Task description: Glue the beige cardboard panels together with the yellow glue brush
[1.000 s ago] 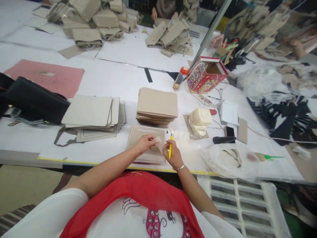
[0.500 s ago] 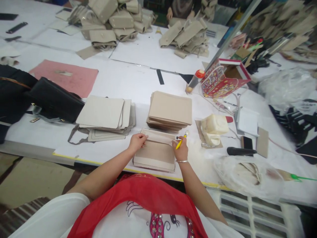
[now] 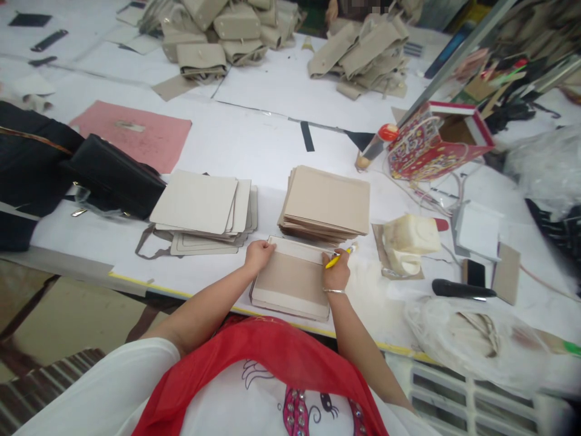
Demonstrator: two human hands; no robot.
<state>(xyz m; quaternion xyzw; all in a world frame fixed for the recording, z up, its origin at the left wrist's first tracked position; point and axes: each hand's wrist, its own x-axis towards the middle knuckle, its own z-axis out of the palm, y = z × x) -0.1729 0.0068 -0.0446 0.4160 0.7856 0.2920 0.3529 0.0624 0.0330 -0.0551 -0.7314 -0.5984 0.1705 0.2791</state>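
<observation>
In front of me near the table edge lies a small stack of beige rectangular panels [image 3: 290,281]. A pale strip [image 3: 297,249] lies along the top panel's far edge. My left hand [image 3: 259,254] is closed in a pinch at the strip's left end, on the panel's far left corner. At the strip's other end, my right hand [image 3: 336,272] presses the far right corner with its fingertips. That same hand grips a slim yellow tool [image 3: 333,261] with a pale tip, like a brush or pen, pointing right and away from me.
Beyond stand a pile of tan panels [image 3: 327,197] and, to its left, paler panels [image 3: 195,203]. To the right are a whitish plastic container [image 3: 411,235], a black tool [image 3: 463,289] and a plastic bag [image 3: 476,339]. A black bag [image 3: 115,175] lies left.
The strip, lifted off the panel in part before, now lies flat along its far edge. My left hand has shifted slightly to the strip's corner. The view has turned a little.
</observation>
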